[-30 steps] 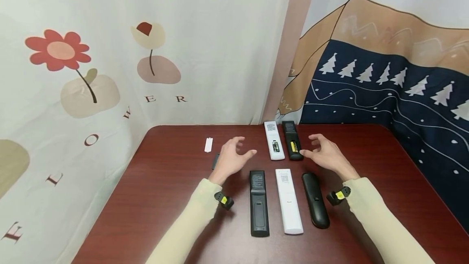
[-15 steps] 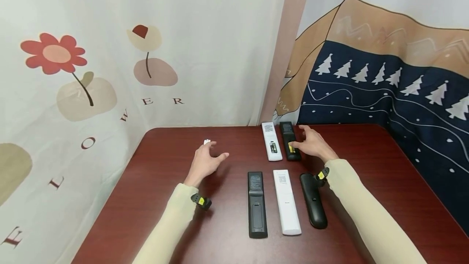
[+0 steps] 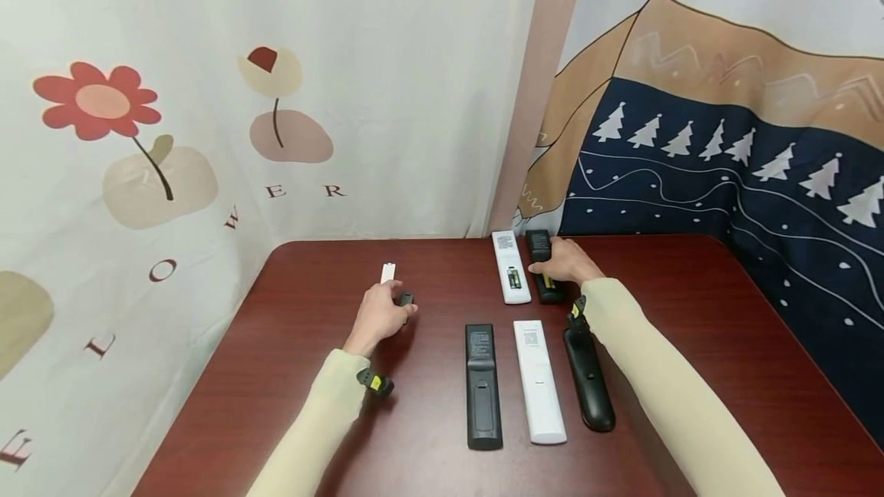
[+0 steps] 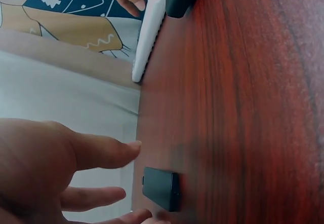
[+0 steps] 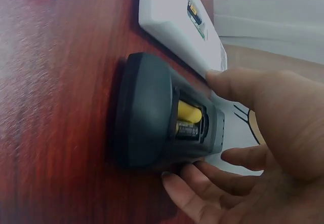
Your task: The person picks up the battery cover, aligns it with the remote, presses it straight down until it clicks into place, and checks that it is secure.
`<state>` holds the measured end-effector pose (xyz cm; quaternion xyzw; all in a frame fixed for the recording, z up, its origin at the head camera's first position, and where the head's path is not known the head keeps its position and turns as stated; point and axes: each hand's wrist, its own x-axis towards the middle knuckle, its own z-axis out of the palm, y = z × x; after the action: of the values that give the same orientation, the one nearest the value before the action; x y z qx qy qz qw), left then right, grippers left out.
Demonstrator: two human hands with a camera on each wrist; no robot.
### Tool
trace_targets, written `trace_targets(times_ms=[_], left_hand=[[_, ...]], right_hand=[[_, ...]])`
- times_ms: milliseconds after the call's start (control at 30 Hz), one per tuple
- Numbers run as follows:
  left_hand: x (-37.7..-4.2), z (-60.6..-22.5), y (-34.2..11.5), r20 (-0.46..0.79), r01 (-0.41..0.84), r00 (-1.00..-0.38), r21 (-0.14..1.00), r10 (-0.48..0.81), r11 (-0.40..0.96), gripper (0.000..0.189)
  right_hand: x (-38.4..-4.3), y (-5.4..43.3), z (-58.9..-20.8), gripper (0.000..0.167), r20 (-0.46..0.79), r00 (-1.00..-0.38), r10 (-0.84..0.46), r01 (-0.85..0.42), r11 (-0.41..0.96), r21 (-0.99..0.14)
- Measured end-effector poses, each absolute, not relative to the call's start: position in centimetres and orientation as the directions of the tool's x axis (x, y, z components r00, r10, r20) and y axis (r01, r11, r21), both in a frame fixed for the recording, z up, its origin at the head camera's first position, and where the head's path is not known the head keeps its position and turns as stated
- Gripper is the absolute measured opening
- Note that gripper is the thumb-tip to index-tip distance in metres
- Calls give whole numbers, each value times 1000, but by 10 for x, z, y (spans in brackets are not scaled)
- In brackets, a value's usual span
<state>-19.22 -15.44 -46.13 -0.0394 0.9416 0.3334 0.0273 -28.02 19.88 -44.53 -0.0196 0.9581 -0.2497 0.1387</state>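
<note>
In the head view my left hand (image 3: 378,315) reaches low over the table at left, beside a small dark battery cover (image 4: 161,187). In the left wrist view its thumb and fingers stand around the cover, which lies on the table; contact is not clear. A white battery cover (image 3: 388,272) lies just beyond the fingers. My right hand (image 3: 568,261) spans a black remote control (image 5: 144,112) at the back, thumb along the left side and fingers along the right. That remote lies back up, its compartment uncovered, with batteries (image 5: 189,113) inside; a firm grip does not show.
A white remote control (image 3: 509,263) with its compartment uncovered and batteries inside lies left of the black one. Nearer lie a dark grey remote (image 3: 483,390), a long white remote (image 3: 539,382) and a rounded black remote (image 3: 590,390). Curtains hang behind the table (image 3: 311,420).
My left hand has moved left and down to the dark cover. The right hand has moved left, over the black remote, and its fingers now straddle it. The remotes stay in place.
</note>
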Motion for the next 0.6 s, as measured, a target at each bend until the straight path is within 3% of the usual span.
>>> trace_targets(times_ms=[367,600], left_hand=[[-203,-466,-155,-60,-115,-993,610,-99,784,40],[-203,-465,-154,-89,-144,-990,632,-114,761,27]], right_hand=[[-287,186,-451,64,-241,-971,-12,88,912,-402],[-290,187,-451,71,-252,-968,17,135,879,-458]])
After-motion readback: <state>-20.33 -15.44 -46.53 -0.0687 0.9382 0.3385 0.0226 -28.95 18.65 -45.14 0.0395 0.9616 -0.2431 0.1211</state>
